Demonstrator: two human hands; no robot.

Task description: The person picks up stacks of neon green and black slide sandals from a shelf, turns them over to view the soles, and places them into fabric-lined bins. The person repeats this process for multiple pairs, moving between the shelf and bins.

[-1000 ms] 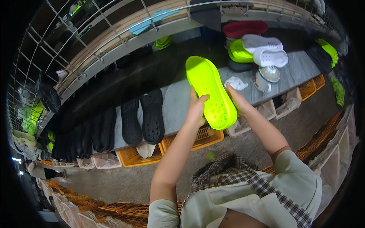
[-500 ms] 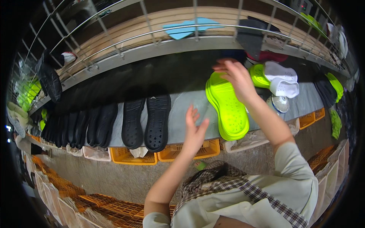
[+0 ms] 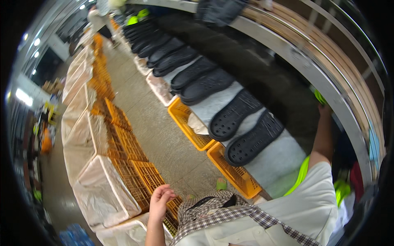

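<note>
My left hand point(image 3: 161, 197) hovers over the aisle beside the orange crates, its fingers loosely bent and nothing seen in it. Far across the bench, under the rack's rail, my right hand point(image 3: 324, 109) is stretched out with a lime-green shoe piece point(image 3: 319, 97) at its fingers; most of the fingers are hidden. Two black clog soles point(image 3: 254, 139) lie side by side on the grey bench top point(image 3: 283, 168), holes showing. More black soles point(image 3: 207, 84) line the bench further off. Lime-green soles point(image 3: 298, 177) show partly behind my right sleeve.
Orange crates point(image 3: 234, 172) sit below the bench edge. Across the aisle runs a row of orange crates with pale cloth-like liners point(image 3: 108, 188). A metal rack rail point(image 3: 303, 57) crosses above the bench. Another person point(image 3: 98, 22) stands far down the aisle.
My view has swung left along the bench. My right hand has left the lime-green sole stack and reached under the rail; my left hand has moved away from the bench over the aisle.
</note>
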